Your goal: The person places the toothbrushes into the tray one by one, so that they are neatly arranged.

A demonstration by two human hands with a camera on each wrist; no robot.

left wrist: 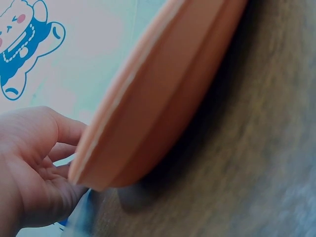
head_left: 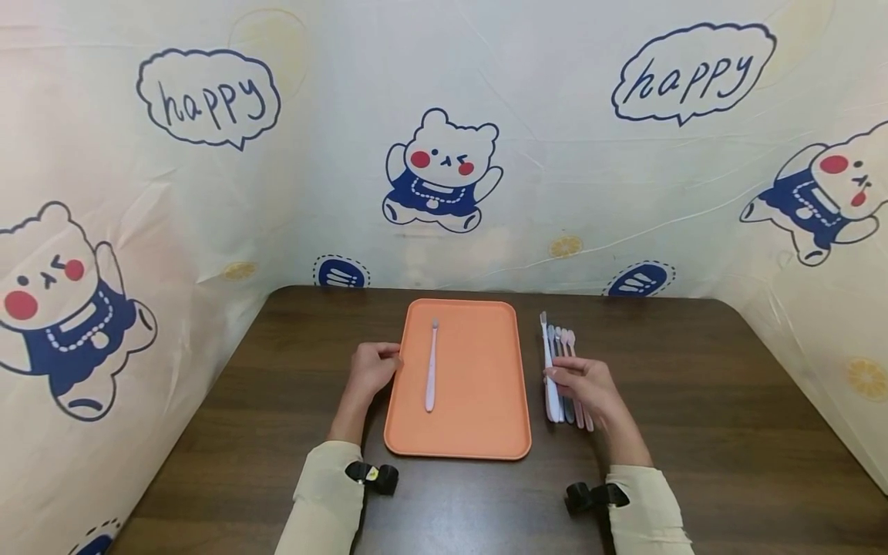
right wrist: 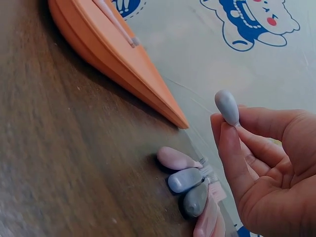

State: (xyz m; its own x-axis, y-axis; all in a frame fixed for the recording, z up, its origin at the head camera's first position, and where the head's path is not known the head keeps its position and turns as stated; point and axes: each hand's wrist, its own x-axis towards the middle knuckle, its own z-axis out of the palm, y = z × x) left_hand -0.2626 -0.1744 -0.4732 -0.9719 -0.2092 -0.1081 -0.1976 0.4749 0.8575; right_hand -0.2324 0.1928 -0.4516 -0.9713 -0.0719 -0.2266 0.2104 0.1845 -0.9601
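An orange tray [head_left: 479, 370] lies on the table, one pale lilac toothbrush [head_left: 431, 374] lengthwise on its left half. My left hand [head_left: 375, 368] holds the tray's left edge with bent fingers; the rim hides some fingertips in the left wrist view. Right of the tray, my right hand [head_left: 586, 383] pinches a pale grey-blue toothbrush [right wrist: 227, 106] between thumb and fingers, raised off the table. Beneath that hand several toothbrushes lie side by side, among them a pink one [right wrist: 175, 159], a light blue one [right wrist: 184, 180] and a dark grey one [right wrist: 195, 199]. The hand partly covers them in the head view.
The dark wooden table [head_left: 694, 370] has a patterned cloth backdrop [head_left: 555, 193] with bear drawings along its back and sides. Black wrist straps with cameras sit on both cream sleeves [head_left: 326, 493].
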